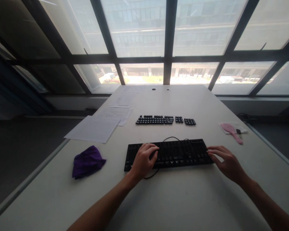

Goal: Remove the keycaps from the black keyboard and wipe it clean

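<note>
A black keyboard lies on the white table in front of me, its thin cable looping behind and under it. My left hand rests on the keyboard's left part, fingers curled over the frame. My right hand touches the keyboard's right end, fingers stretched out and apart. Farther back, several loose black keycaps are laid out in rows in a keyboard's pattern.
A crumpled purple cloth lies left of the keyboard. Printed paper sheets spread over the table's left side. A pink brush sits near the right edge. Large windows stand beyond the table's far end.
</note>
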Action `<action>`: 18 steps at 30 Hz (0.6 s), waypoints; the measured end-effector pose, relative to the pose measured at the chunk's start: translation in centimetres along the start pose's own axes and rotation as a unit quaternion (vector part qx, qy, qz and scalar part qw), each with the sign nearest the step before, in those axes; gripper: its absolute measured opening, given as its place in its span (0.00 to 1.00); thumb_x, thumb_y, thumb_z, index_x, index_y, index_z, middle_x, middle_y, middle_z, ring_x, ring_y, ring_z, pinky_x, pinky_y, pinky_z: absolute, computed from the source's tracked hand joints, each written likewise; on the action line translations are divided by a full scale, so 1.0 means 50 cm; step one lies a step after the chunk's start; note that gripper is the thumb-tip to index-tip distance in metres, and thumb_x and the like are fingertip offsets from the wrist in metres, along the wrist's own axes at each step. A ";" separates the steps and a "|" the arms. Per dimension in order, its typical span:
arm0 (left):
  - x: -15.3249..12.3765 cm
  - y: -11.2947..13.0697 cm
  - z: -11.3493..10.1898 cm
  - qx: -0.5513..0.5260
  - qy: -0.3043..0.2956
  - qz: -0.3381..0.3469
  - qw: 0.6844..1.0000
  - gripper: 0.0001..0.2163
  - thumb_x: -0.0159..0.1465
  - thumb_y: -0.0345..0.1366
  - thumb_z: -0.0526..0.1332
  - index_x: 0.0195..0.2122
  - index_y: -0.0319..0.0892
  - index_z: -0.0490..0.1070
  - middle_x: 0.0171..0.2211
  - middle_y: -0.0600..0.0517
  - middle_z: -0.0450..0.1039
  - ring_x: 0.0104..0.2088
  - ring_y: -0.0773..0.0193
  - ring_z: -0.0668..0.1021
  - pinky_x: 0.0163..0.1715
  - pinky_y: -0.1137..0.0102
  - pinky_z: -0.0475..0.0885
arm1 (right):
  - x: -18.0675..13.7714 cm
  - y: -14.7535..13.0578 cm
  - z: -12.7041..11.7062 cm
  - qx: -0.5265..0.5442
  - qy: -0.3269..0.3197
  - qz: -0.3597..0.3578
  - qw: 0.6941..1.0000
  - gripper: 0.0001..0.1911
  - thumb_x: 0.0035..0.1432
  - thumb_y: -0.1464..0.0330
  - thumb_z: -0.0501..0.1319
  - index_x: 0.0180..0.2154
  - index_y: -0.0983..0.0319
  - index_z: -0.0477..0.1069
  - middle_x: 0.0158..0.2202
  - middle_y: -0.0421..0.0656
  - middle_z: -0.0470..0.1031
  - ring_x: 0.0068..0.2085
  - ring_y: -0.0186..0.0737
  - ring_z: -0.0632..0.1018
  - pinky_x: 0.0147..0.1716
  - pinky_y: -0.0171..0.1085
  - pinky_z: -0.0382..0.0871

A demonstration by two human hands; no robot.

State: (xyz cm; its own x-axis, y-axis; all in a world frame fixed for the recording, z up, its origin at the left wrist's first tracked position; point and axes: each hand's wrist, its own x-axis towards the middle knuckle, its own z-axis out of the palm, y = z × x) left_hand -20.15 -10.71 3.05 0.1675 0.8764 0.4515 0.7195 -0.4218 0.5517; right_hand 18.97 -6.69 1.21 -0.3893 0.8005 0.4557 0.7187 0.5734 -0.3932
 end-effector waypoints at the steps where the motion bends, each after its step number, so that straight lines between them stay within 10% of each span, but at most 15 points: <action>1: 0.018 -0.019 -0.021 0.016 0.012 -0.002 1.000 0.09 0.67 0.33 0.58 0.44 0.43 0.77 0.43 0.49 0.77 0.46 0.59 0.75 0.52 0.61 0.70 | 0.020 -0.014 0.000 0.006 0.032 0.001 0.999 0.09 0.64 0.65 0.59 0.40 0.58 0.77 0.42 0.46 0.79 0.44 0.48 0.77 0.45 0.47 0.72; 5: 0.111 -0.159 -0.092 0.116 0.069 -0.041 0.990 0.10 0.66 0.35 0.60 0.44 0.43 0.79 0.42 0.48 0.78 0.45 0.56 0.76 0.52 0.60 0.69 | 0.145 -0.101 0.046 0.036 0.081 -0.009 0.996 0.09 0.65 0.68 0.58 0.41 0.60 0.77 0.39 0.47 0.78 0.42 0.47 0.76 0.45 0.46 0.71; 10: 0.193 -0.323 -0.098 0.187 0.030 -0.070 0.979 0.09 0.64 0.33 0.62 0.44 0.43 0.80 0.41 0.47 0.78 0.44 0.55 0.75 0.50 0.60 0.69 | 0.333 -0.231 0.218 0.027 0.006 -0.078 0.997 0.11 0.65 0.70 0.57 0.44 0.62 0.77 0.42 0.48 0.76 0.45 0.46 0.73 0.48 0.43 0.67; 18: 0.214 -0.385 -0.067 0.226 0.016 -0.058 0.972 0.09 0.63 0.32 0.65 0.44 0.47 0.81 0.40 0.47 0.76 0.43 0.55 0.72 0.46 0.63 0.70 | 0.492 -0.333 0.449 -0.079 -0.072 -0.095 0.990 0.12 0.65 0.72 0.55 0.40 0.63 0.78 0.46 0.53 0.72 0.49 0.51 0.67 0.46 0.45 0.61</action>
State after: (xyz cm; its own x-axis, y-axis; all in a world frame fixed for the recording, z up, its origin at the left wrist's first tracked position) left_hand -34.44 6.00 -0.40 0.0520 0.9016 0.4294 0.9561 -0.1692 0.2394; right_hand -15.48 7.37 1.04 -0.5951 0.7045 0.3867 0.7017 0.6901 -0.1774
